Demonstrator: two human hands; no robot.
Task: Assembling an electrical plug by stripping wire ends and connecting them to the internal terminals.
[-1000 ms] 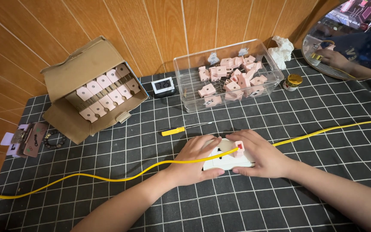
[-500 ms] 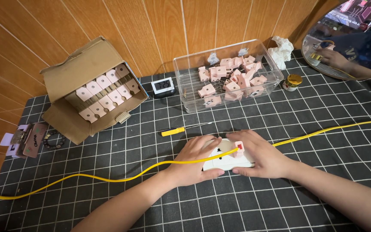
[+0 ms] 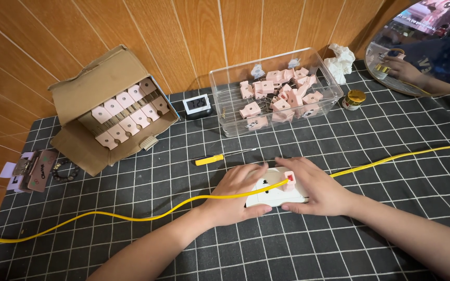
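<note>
— Nothing has moved since the earlier frame: both hands sit as they did on the white socket block (image 3: 272,193) near the front middle of the desk (image 3: 391,140).

— How are the fingers?

— Left hand (image 3: 235,195) lies over the block's left end, fingers bent round its near edge, gripping it. Right hand (image 3: 316,190) covers the right end, fingers curled down on top and pressing it; a pink plug (image 3: 289,180) pokes up just beside them.

— And the yellow cable (image 3: 131,216)?

— It runs from the front left corner, across the left hand, to the plug, then off toward the right edge.

— What else is about?

— A yellow screwdriver (image 3: 212,158) lies just behind the hands. Farther back, a clear tub (image 3: 225,112) of pink plugs, with a small digital clock (image 3: 196,105) to its left, and a cardboard box (image 3: 97,80) of more plugs by the back left corner.
</note>
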